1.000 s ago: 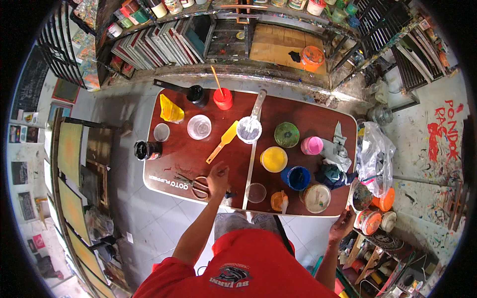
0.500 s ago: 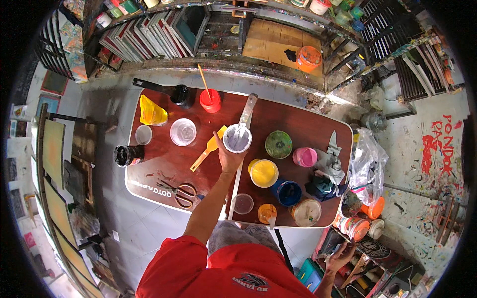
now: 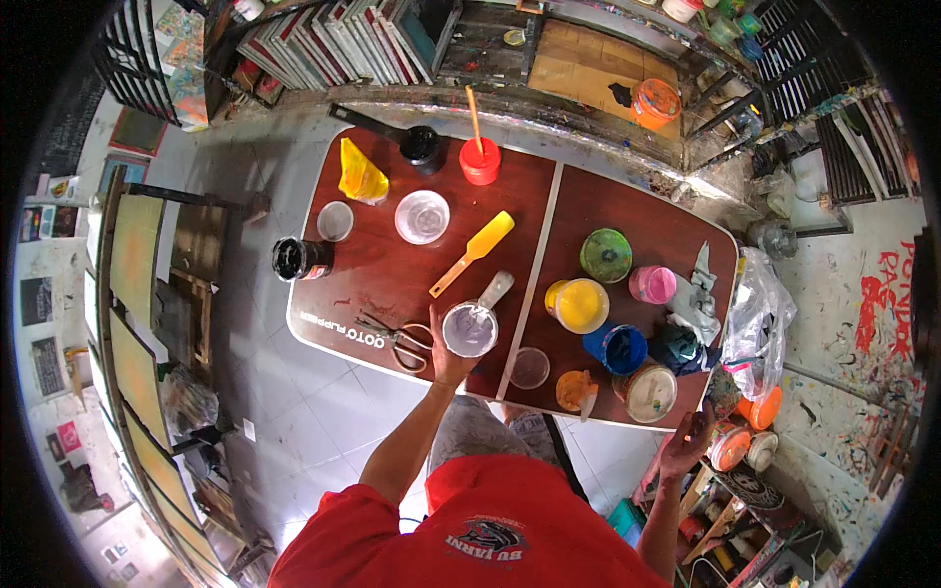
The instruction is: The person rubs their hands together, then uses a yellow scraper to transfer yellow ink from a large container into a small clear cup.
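Observation:
My left hand [image 3: 449, 367] is wrapped around a small white tub [image 3: 470, 338] of pale grey paint, above the table's near edge. A spatula with a light handle [image 3: 498, 287] stands tilted in the tub. Just beyond it lies a yellow-bladed spatula [image 3: 487, 238] with a wooden handle, and scissors [image 3: 412, 350] rest to its left. My right hand [image 3: 687, 447] is off the table's near right corner, close to an orange-topped tub [image 3: 728, 447]. Its fingers are in shadow, loosely bent and apart, with nothing visible in them.
On the brown folding table [image 3: 520, 196] stand a red paint tub [image 3: 479, 163] with a stick, a black pot [image 3: 420, 147], a yellow tub [image 3: 578, 306], a blue tub [image 3: 623, 348], a pink tub [image 3: 654, 285] and a green-stained tub [image 3: 606, 256]. Plastic bags [image 3: 760, 323] hang at the right edge.
My left hand has brought the white tub and its spatula nearer to me, away from the yellow spatula. My right hand has moved up toward the table's corner. The view has shifted.

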A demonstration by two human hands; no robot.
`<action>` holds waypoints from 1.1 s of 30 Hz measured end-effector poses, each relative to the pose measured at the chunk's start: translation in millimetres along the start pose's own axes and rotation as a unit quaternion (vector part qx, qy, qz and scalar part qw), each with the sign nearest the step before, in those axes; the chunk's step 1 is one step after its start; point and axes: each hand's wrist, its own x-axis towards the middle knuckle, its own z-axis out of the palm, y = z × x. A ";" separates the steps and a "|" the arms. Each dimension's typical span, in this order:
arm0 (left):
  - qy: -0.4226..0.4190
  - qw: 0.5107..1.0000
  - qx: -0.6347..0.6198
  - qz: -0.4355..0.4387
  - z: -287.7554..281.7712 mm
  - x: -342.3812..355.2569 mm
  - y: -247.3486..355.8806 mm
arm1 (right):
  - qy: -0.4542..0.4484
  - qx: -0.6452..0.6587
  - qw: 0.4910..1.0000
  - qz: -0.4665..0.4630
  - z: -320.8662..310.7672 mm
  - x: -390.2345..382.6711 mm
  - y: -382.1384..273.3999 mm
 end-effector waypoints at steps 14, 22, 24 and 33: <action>-0.038 0.998 0.041 -0.035 -168.8 4.9 -48.9 | 0.068 -0.039 0.996 0.030 64.8 -103.0 -128.7; 0.134 0.976 0.130 -0.109 -283.5 91.5 -147.2 | 0.068 0.001 0.996 -0.058 130.2 -130.9 -199.0; 0.152 0.974 0.130 -0.102 -280.5 104.7 -167.3 | 0.078 0.033 0.995 -0.048 133.4 -135.3 -208.3; 0.042 0.992 -0.033 -0.112 -217.6 66.7 -105.9 | 0.199 -0.020 0.979 0.027 103.6 -203.8 -200.9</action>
